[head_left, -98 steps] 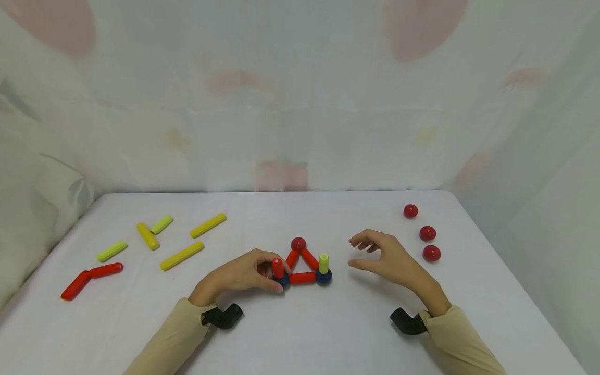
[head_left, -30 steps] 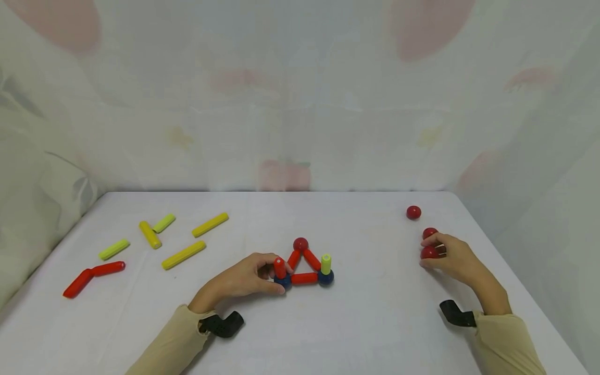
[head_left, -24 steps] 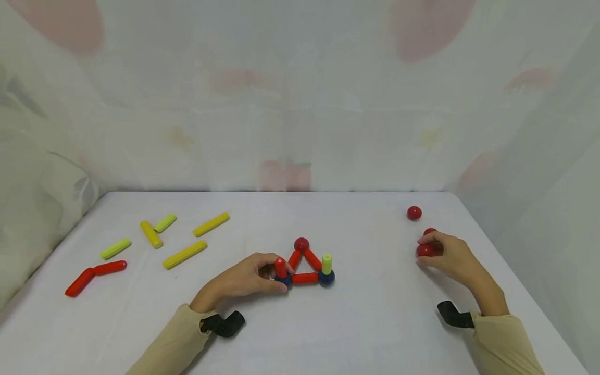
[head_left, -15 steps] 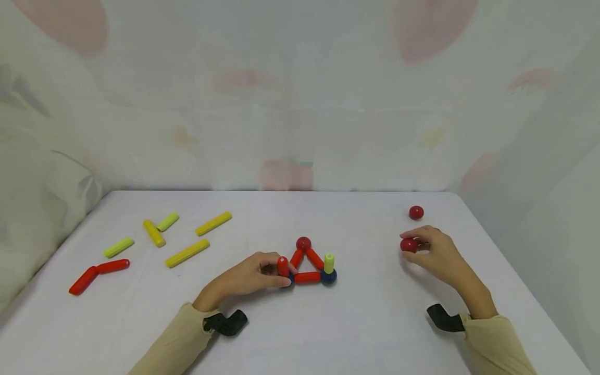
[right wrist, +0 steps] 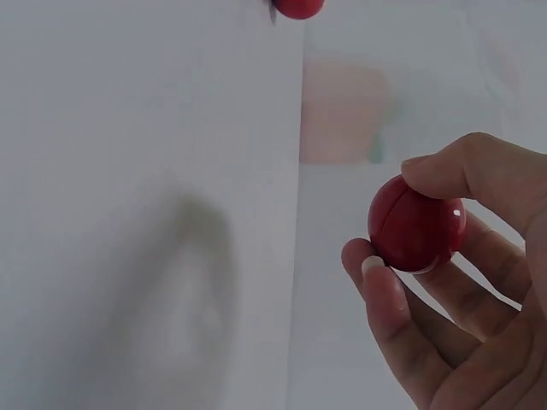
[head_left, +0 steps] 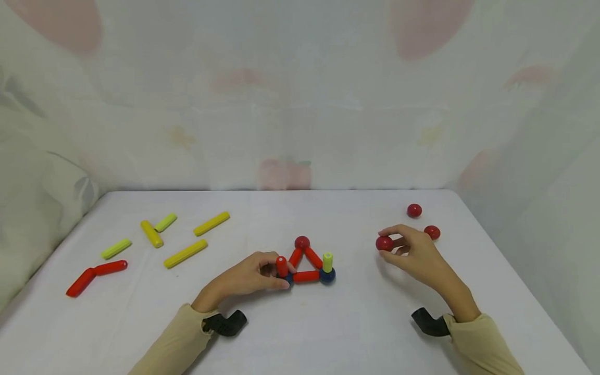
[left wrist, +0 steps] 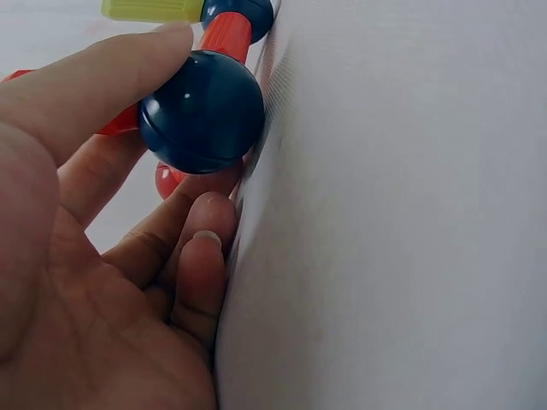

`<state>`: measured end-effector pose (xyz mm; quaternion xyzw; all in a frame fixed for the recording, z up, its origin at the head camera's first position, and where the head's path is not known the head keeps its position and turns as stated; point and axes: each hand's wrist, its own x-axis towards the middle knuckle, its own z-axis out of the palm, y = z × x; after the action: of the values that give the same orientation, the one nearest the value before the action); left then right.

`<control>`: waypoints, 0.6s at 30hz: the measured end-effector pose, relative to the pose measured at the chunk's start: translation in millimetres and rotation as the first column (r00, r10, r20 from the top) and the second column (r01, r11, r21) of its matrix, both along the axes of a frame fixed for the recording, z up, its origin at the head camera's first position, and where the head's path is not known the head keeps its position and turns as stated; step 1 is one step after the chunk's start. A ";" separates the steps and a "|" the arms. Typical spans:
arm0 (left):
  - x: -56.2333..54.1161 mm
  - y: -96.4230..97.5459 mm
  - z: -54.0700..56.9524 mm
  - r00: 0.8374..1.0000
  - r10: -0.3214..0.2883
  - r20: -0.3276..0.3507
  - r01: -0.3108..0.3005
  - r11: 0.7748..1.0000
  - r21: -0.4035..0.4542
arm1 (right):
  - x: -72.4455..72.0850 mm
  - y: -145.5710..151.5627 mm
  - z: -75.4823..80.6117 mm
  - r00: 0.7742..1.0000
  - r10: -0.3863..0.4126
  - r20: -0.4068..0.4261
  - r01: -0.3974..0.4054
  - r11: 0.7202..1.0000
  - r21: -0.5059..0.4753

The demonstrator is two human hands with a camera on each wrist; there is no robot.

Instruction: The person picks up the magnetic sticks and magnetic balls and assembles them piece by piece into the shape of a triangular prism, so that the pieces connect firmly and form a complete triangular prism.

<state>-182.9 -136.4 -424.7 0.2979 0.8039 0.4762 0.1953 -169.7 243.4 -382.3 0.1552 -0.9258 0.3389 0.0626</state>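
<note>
A triangle of red rods [head_left: 306,277] lies mid-table, joined by a red ball [head_left: 302,242] at its far corner and two blue balls at the near ones. My left hand [head_left: 248,276] grips the left blue ball [left wrist: 203,111], thumb over it and fingers behind; a red rod [head_left: 281,266] stands upright on that ball. On the right blue ball [head_left: 327,277] stands a lime-green rod [head_left: 327,261]. To the right of the triangle, my right hand [head_left: 417,256] pinches a loose red ball [right wrist: 415,227] between thumb and fingertips, above the table in the right wrist view.
Two red balls, one farther back [head_left: 414,210] and one nearer [head_left: 432,232], lie at the table's right. On the left are several yellow rods [head_left: 185,253], two lime-green rods [head_left: 115,248] and two red rods [head_left: 80,282] joined end to end. White cloth [head_left: 300,104] hangs behind.
My right hand has gone right to the red balls, taken the nearest one, and carried it back left toward the triangle. My left hand stays on its blue ball.
</note>
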 end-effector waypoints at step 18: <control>-4.6 -1.0 -5.5 1.000 -0.007 -0.008 0.007 1.000 -0.026 | -5.7 -44.0 13.9 0.975 0.188 -0.121 -0.195 0.979 -0.052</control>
<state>-187.6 -137.4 -430.2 0.3000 0.8098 0.4638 0.1978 -175.4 199.4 -368.5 0.2609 -0.8901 0.3632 0.0881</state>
